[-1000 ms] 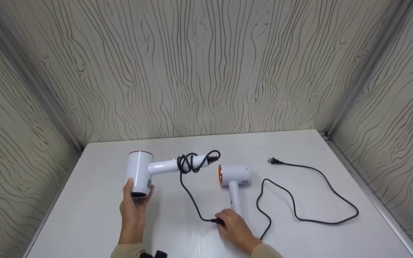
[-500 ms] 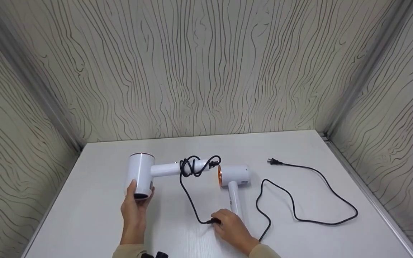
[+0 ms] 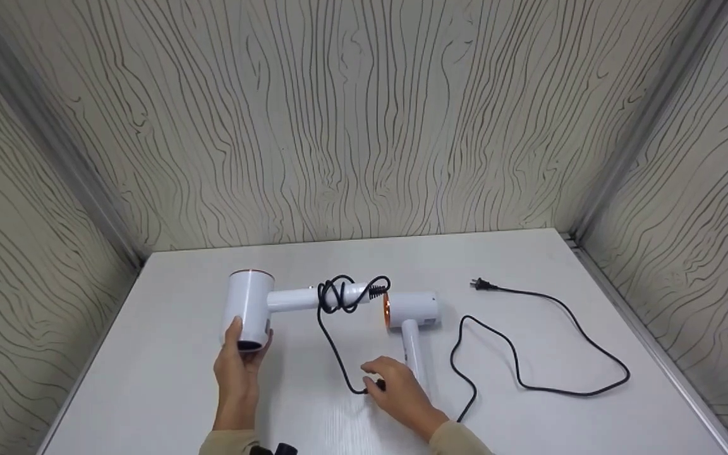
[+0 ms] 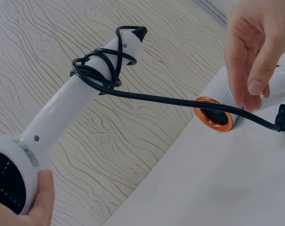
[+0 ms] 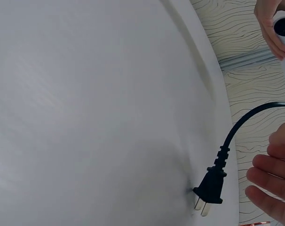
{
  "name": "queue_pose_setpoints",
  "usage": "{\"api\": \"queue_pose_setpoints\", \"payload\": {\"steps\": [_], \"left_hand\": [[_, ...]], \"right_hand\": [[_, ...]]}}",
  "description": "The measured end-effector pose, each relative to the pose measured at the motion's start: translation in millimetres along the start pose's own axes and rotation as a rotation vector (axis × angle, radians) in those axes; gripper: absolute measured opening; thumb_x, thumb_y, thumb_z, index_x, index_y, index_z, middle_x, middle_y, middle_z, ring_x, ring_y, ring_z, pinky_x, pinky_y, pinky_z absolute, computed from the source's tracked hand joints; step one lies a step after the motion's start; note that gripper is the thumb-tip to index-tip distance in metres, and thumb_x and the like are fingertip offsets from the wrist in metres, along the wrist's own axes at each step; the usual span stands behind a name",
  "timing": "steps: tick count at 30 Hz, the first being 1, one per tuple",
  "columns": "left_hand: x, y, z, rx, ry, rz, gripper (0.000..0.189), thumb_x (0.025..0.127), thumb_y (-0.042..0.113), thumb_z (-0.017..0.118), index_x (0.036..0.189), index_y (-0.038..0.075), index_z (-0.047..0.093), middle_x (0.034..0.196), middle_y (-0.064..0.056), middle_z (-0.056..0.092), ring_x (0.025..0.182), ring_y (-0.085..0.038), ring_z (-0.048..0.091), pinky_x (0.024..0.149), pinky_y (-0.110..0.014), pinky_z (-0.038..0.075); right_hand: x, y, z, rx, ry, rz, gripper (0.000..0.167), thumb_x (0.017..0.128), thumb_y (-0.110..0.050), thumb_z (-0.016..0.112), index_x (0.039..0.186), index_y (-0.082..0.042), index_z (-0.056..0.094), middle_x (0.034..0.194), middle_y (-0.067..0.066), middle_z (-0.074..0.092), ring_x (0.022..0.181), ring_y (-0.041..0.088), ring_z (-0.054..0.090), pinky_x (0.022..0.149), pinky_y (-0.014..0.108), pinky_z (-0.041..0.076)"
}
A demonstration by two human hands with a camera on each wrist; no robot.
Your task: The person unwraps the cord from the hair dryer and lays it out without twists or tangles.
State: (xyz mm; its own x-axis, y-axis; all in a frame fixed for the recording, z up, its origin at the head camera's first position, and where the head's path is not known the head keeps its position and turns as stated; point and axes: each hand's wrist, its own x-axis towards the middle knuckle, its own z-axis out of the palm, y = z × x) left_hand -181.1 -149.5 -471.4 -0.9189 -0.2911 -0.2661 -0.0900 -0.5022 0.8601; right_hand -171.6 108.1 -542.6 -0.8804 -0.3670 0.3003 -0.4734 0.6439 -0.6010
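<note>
My left hand [image 3: 236, 379] grips a white hair dryer [image 3: 249, 316] by its barrel and holds it up over the table, handle pointing right. A black cord [image 4: 152, 98] is looped several times around the handle, and its free end runs down to the right. At that end, a black two-pin plug [image 5: 211, 186] is at the white tabletop. My right hand [image 3: 402, 392] is beside this plug with fingers loosely bent and apart from it, as the right wrist view shows. Just beyond that hand lies a second white hair dryer [image 3: 416, 309] with an orange ring.
The second dryer's black cord [image 3: 550, 389] winds across the right side of the white table [image 3: 168, 297], ending in a plug [image 3: 483, 284] farther back. Wood-patterned panels [image 3: 351, 126] rise behind the table and at both sides.
My right hand has let go of the plug, its fingers spreading, after shifting slightly left. The held hair dryer has sunk a little and moved slightly right.
</note>
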Motion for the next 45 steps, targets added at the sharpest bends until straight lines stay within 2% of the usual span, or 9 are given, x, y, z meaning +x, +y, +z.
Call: {"api": "queue_pose_setpoints", "payload": {"steps": [4,8,13,16,23,29,36,45], "left_hand": [[0.9,0.7,1.5,-0.009,0.006,-0.002,0.077,0.096,0.051,0.047,0.152,0.009,0.014,0.130,-0.002,0.037,0.118,-0.013,0.049,0.097,-0.023,0.055],[1.4,1.6,1.9,-0.023,0.002,-0.005,0.079,0.096,0.051,0.047,0.153,0.009,0.013,0.130,-0.002,0.036,0.121,-0.015,0.046,0.097,-0.023,0.055],[-0.2,0.2,2.0,-0.003,-0.002,-0.010,0.079,0.096,0.053,0.046,0.153,0.012,0.011,0.132,0.000,0.035,0.124,-0.016,0.044,0.101,-0.025,0.052],[-0.7,-1.4,1.6,0.012,-0.007,-0.001,0.078,0.096,0.053,0.045,0.153,0.011,0.012,0.132,-0.001,0.035,0.121,-0.013,0.046,0.102,-0.026,0.052],[-1.1,-3.8,2.6,0.025,-0.004,0.019,0.075,0.097,0.052,0.045,0.150,0.008,0.018,0.130,-0.002,0.038,0.110,-0.007,0.053,0.096,-0.022,0.054],[-1.5,-3.9,2.1,0.034,-0.002,0.006,0.077,0.096,0.053,0.046,0.151,0.009,0.016,0.132,-0.002,0.037,0.111,-0.008,0.052,0.098,-0.023,0.054],[-0.8,-5.8,2.4,0.054,0.018,-0.001,0.080,0.095,0.055,0.047,0.150,0.005,0.018,0.135,-0.004,0.037,0.110,-0.007,0.053,0.095,-0.021,0.055],[0.6,-7.5,-2.9,0.121,0.101,0.002,0.082,0.093,0.056,0.049,0.148,0.001,0.024,0.135,-0.009,0.039,0.102,-0.005,0.057,0.089,-0.018,0.056]], "right_hand": [[8.9,-9,-2,0.046,0.020,-0.003,0.014,0.089,-0.007,0.064,0.102,-0.005,0.070,0.094,0.008,0.072,0.087,0.017,0.067,0.075,0.029,0.060],[17.7,-17,-4,0.041,0.054,0.005,0.013,0.091,-0.010,0.063,0.102,-0.007,0.070,0.092,0.004,0.072,0.086,0.015,0.067,0.074,0.027,0.060],[25.4,-25,-3,0.052,0.089,-0.016,0.014,0.092,-0.012,0.062,0.101,-0.006,0.070,0.091,0.003,0.072,0.085,0.013,0.067,0.075,0.023,0.058],[29.5,-30,-1,0.065,0.095,-0.024,0.016,0.093,-0.014,0.062,0.102,-0.005,0.070,0.092,0.004,0.072,0.085,0.014,0.067,0.075,0.023,0.058],[37.5,-39,5,0.107,0.118,-0.017,0.018,0.092,-0.018,0.064,0.102,-0.004,0.071,0.091,0.005,0.073,0.084,0.014,0.068,0.073,0.022,0.058],[39.6,-42,12,0.171,0.153,0.010,0.014,0.089,-0.013,0.067,0.097,-0.002,0.072,0.087,0.007,0.074,0.079,0.013,0.069,0.069,0.019,0.058],[34.1,-41,14,0.220,0.183,0.029,0.008,0.086,-0.004,0.068,0.093,-0.002,0.072,0.085,0.009,0.074,0.074,0.009,0.068,0.066,0.017,0.057],[23.9,-42,3,0.224,0.275,-0.076,0.007,0.084,0.002,0.068,0.088,-0.003,0.071,0.077,0.005,0.071,0.069,0.003,0.063,0.061,0.015,0.055]]}}
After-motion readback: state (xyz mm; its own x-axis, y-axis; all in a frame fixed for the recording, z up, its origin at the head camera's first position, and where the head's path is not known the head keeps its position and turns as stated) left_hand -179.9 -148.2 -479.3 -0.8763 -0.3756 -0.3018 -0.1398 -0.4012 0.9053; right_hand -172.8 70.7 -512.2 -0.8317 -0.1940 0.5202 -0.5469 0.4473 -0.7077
